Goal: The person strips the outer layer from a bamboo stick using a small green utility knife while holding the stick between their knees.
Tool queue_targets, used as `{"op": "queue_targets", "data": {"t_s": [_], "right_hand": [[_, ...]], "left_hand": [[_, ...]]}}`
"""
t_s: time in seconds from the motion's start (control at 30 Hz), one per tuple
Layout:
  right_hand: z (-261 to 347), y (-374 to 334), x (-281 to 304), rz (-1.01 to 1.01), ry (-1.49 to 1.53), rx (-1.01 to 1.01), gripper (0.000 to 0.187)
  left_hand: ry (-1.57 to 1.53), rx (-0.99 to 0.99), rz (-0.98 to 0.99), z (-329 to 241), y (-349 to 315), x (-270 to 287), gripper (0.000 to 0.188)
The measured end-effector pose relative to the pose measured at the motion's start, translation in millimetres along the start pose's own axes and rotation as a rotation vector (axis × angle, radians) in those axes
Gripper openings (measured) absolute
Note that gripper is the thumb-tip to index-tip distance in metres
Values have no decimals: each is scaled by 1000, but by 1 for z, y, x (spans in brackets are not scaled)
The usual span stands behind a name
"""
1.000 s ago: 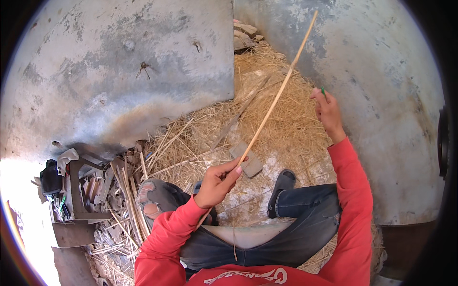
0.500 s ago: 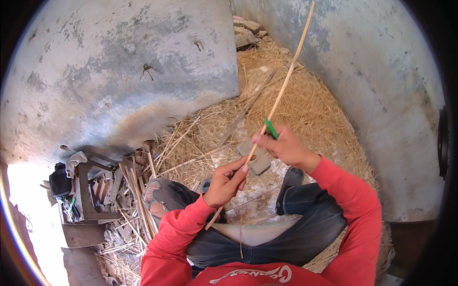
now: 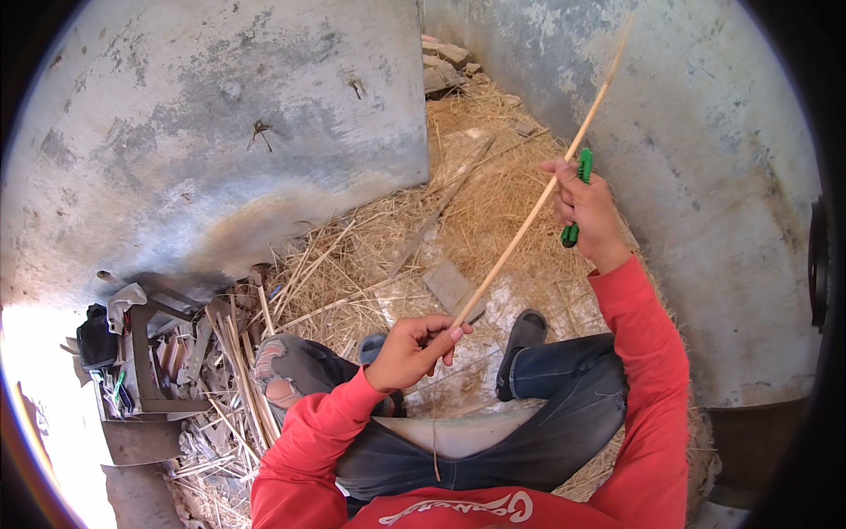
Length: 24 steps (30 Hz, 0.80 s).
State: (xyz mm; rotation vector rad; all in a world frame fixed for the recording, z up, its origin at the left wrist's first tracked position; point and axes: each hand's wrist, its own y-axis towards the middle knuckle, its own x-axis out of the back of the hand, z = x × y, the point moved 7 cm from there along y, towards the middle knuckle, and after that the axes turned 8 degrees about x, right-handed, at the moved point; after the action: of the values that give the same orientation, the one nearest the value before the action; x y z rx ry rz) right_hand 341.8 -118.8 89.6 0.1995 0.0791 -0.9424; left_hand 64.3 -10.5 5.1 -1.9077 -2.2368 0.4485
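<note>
A long, thin, pale bamboo stick (image 3: 520, 241) slants from my lap up toward the far right. My left hand (image 3: 412, 351) is closed on its lower end, with the thumb along the top. Farther up, my right hand (image 3: 589, 212) is wrapped round a green utility knife (image 3: 585, 165) that juts out above and below the fingers. The right thumb and fingers also meet the stick there. No blade shows; that part is hidden at the stick.
Straw and shavings (image 3: 511, 194) cover the floor ahead, with a flat stone block (image 3: 451, 286) among them. Split sticks (image 3: 236, 357) pile up beside my knee on the left. Grey walls (image 3: 220, 115) rise on both sides. A metal frame (image 3: 145, 353) stands at the left.
My right hand has slid up and to the right along the stick with the knife. The left hand stays near my lap, and the stick leans more to the right.
</note>
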Motion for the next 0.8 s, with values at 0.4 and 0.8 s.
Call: {"op": "queue_targets", "data": {"t_s": [0.4, 0.8], "right_hand": [[2, -13, -7, 27, -139, 38, 27], [-34, -71, -105, 472, -125, 142, 22]], "left_hand": [[78, -31, -39, 3, 5, -1, 28], [-17, -142, -12, -15, 3, 2, 35]]}}
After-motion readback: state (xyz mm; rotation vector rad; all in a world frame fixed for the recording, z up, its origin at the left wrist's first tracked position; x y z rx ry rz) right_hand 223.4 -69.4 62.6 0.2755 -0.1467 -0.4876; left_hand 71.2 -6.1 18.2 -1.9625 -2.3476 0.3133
